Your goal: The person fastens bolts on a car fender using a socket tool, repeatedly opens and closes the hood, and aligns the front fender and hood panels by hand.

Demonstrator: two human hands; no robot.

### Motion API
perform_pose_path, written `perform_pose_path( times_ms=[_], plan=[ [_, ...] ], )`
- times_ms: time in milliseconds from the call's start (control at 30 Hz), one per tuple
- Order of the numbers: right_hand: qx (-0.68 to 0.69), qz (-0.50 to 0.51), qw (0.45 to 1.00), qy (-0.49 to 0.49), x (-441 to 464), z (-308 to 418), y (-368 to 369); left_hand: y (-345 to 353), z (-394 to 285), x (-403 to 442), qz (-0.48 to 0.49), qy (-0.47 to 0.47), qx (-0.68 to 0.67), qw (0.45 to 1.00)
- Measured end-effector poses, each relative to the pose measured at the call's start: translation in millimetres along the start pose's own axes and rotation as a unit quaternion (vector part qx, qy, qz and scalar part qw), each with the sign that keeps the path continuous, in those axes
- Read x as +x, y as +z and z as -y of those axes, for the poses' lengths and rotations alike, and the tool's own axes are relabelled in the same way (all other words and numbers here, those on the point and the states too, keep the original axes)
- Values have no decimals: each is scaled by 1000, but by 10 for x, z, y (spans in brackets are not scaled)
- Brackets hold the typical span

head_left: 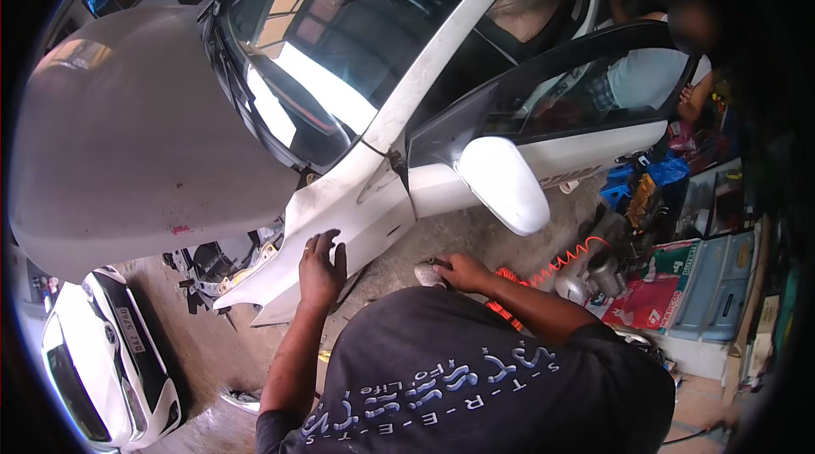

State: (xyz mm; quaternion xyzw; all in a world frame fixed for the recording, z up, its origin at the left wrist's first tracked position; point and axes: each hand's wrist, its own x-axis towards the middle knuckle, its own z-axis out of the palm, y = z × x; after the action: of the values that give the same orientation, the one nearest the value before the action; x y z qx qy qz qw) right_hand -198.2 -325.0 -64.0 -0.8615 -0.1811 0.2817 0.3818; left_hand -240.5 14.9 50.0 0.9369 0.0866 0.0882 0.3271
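My left hand (321, 274) is held up in front of the car's white front fender (361, 212), fingers apart and nothing in them. Whether its fingertips touch the panel I cannot tell. My right hand (465, 272) is low in front of my body, its fingers curled in and partly hidden. Right by these fingers is a small greyish-white object (429, 275); I cannot make out what it is or whether it is held. An orange coiled hose (567, 260) runs behind my right forearm.
The white car's front door (543, 152) stands open, its side mirror (503, 185) jutting toward me. The grey hood (136, 140) is at left. Another white car (110, 360) is lower left. A person (649, 76) is behind the door. Metal cups (604, 274) and boxes (654, 297) crowd the right.
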Motion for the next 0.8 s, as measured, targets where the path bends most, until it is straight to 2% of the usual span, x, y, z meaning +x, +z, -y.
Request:
perform_pose_path(
  times_ms=[67,167,233,267,367,433,467,533,600,633,667,733,800],
  plan=[
    [-7,-3,1000,19,-1,-76,-91,107,-268,441,-69,38,2,997],
    [8,-16,1000,-5,-5,-198,-233,310,-430,1104,-189,77,46,978],
    [25,20,999,39,-34,-343,-305,479,-447,1530,-252,79,66,962],
    [32,23,998,40,-55,-420,-329,573,-409,1731,-265,74,67,959],
    [83,40,991,96,-91,-609,-452,750,-488,2180,-281,-14,63,958],
    [84,65,983,151,-83,-647,-645,889,-325,2422,-276,-2,100,956],
    [77,-7,988,137,-107,-796,-552,954,-219,2530,-274,13,129,953],
    [111,-26,979,168,17,-1027,-564,975,-285,2610,-263,11,114,958],
    [136,36,972,188,57,-1105,-615,920,-244,2569,-269,14,129,954],
    [141,33,973,178,156,-1170,-630,916,-242,2622,-275,22,135,952],
    [110,-18,991,76,162,-1257,-635,938,-229,2595,-277,-15,122,953],
    [86,-66,994,-14,95,-1613,-427,964,-261,2513,-275,-86,90,953],
    [120,-112,982,-96,259,-2045,-102,971,-162,2538,-268,-79,87,956]
  ],
)
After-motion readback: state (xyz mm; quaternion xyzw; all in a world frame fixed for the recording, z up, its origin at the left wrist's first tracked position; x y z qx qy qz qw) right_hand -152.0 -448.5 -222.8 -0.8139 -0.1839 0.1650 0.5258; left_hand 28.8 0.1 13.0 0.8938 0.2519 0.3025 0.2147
